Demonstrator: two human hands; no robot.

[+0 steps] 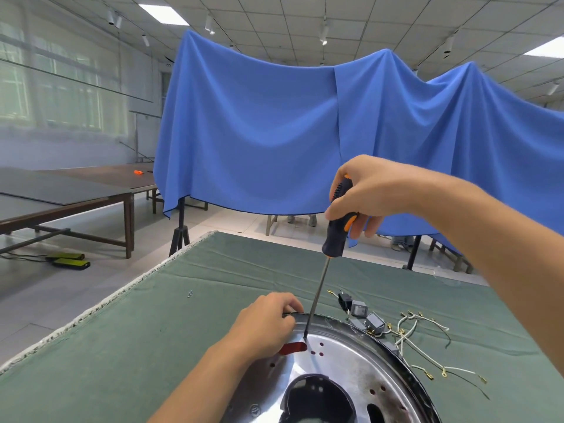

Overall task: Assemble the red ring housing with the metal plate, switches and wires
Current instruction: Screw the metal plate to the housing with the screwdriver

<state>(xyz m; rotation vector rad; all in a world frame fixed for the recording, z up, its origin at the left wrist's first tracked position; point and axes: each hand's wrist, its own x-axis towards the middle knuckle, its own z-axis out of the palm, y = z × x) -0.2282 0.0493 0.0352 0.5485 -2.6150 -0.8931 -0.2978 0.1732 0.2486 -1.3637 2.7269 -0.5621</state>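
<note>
— Two hands are working over the metal plate [345, 358], yes? Where is it lying?

— It is lying on the green-covered worktop [171, 319], at the lower edge of the view and partly cut off there. It is showing as a shiny, dished silver disc with small round holes, a large dark opening near its middle, and a dark rim running round its far side.

— And the red ring housing [293, 347]?

— Only a little of it is showing: a red patch through a slot in the plate, plus red dots through the small holes just beside it.

— What is the right hand [366, 193] doing?

— It is gripping a screwdriver [331, 248] with a black and orange handle, fingers [361, 230] curled round it. The shaft is standing nearly upright, slightly tilted, with its tip touching the plate just beside the red slot.

— The left hand [265, 325]?

— It is resting on the plate's left rim, fingers bent and pinching the edge near the shaft.

— Switches [364, 315] and wires [424, 340]?

— Small grey and black switches are lying just beyond the plate's far rim, touching or nearly so. White and dark wires with brass terminals are sprawling loose on the cloth to the right. Two tiny screws [189, 294] are lying well apart, to the left.
</note>
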